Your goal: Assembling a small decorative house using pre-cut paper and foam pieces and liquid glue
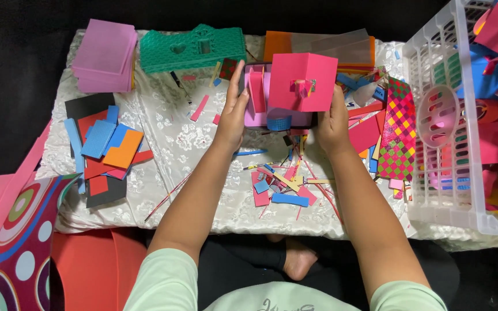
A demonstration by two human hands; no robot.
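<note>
Closest to the camera are pale green sleeves, 2 bare arms and a bare foot [298, 260] tucked under the low table [162, 144], which wears a shiny white cloth.

A bit further, small cut scraps [280, 187] of foam lie in a messy pile between the arms. A heap of blue, orange and red foam pieces [104, 151] sits off to the left.

Further still, the 2 hands hold a little foam house [295, 89] up over the middle of the table. The left hand [233, 112] lies flat with fingers straight against the house's purple left wall. The right hand [332, 124] wraps around the lower right corner, under the big pink roof piece.

This could go wrong: I think a hard squeeze may bend the soft walls or pop the pink piece loose. The left palm only presses, so the house might slip and tip.

Far back are a purple sheet stack [105, 55] and a green foam house front [191, 49]. A white basket [451, 173] stands at the right.
</note>
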